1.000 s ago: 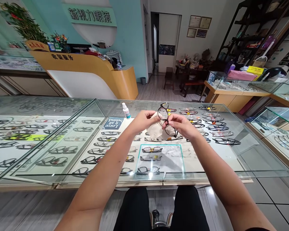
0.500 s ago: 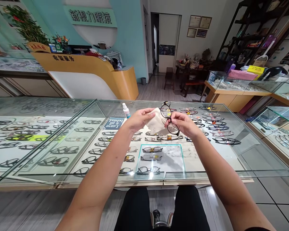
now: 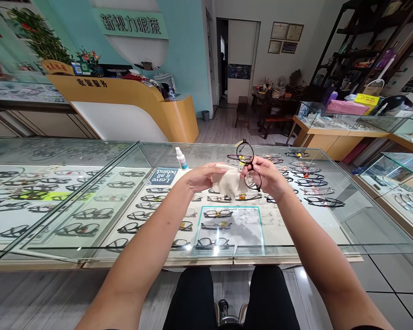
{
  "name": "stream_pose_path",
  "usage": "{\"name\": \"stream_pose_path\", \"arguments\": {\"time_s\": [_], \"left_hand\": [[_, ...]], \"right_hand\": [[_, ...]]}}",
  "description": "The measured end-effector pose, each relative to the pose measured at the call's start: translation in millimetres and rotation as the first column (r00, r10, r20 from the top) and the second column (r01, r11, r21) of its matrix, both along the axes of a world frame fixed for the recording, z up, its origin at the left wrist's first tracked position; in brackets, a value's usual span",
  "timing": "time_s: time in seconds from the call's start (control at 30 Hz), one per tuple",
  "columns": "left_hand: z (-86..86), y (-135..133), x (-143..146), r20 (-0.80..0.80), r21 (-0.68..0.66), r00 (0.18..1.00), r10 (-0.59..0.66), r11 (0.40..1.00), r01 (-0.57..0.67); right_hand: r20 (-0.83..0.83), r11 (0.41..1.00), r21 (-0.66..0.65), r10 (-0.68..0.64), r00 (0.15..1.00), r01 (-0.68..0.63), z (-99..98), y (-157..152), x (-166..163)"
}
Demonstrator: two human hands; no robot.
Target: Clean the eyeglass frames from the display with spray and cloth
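Above the glass display case, my left hand (image 3: 204, 177) pinches a cream cleaning cloth (image 3: 228, 181) that hangs down from its fingers. My right hand (image 3: 268, 175) grips a pair of dark-rimmed eyeglasses (image 3: 245, 152) near the bridge, tilted with one lens up and the other below the fingers. The cloth's right edge is close to the glasses; whether it touches a lens I cannot tell. A white spray bottle (image 3: 181, 159) stands on the case beyond my left hand.
Under the glass top (image 3: 295, 233) lie rows of spectacle frames (image 3: 324, 201) and a blue printed card (image 3: 163, 177). A wooden cashier counter (image 3: 178, 119) stands behind at the left. Another display case (image 3: 344, 133) is at the right.
The cloth has dropped slightly and now hangs bunched rather than spread out. The glasses have moved a little to the right and up, with my right hand still on them.
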State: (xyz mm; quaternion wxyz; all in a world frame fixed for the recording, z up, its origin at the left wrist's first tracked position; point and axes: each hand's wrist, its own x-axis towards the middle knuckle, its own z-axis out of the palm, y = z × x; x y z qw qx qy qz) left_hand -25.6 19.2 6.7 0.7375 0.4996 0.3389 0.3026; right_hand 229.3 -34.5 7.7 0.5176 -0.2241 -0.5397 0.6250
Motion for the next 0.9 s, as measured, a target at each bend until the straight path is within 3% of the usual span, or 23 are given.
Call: {"name": "stream_pose_path", "arguments": {"time_s": [0.13,0.27,0.37,0.5,0.63,0.8,0.9], "left_hand": [[4.0,-5.1,-1.8,-0.039,0.036,0.994,-0.1,0.994,0.102],[3.9,-7.6,-2.3,-0.176,0.092,0.957,-0.232,0.964,0.251],[2.9,-7.5,-2.2,-0.223,0.143,0.944,-0.242,0.95,0.277],[6.6,-5.3,-4.0,-0.174,0.146,0.978,-0.113,0.98,0.139],[9.5,-3.4,-2.7,-0.105,0.193,0.982,0.16,0.971,-0.137],[5.2,-13.7,20.8,-0.004,0.405,0.904,0.428,0.827,-0.39],[0.8,-24.5,37.9,0.061,0.478,0.888,0.456,0.768,-0.427]], "right_hand": [[-0.025,0.998,-0.018,0.056,0.998,-0.056,-2.7,1.8,3.1],[-0.002,0.987,-0.014,0.158,0.987,-0.158,-3.8,1.3,3.2],[0.014,0.983,-0.02,0.183,0.983,-0.182,-4.0,1.4,2.4],[-0.023,0.999,-0.01,0.04,0.999,-0.04,-3.7,5.3,1.9],[-0.08,0.992,-0.026,-0.129,0.988,0.127,-2.9,10.7,-0.4],[-0.102,0.974,-0.026,-0.225,0.969,0.224,-5.2,12.0,-9.9],[-0.11,0.967,-0.029,-0.256,0.96,0.254,-8.2,10.9,-16.4]]}}
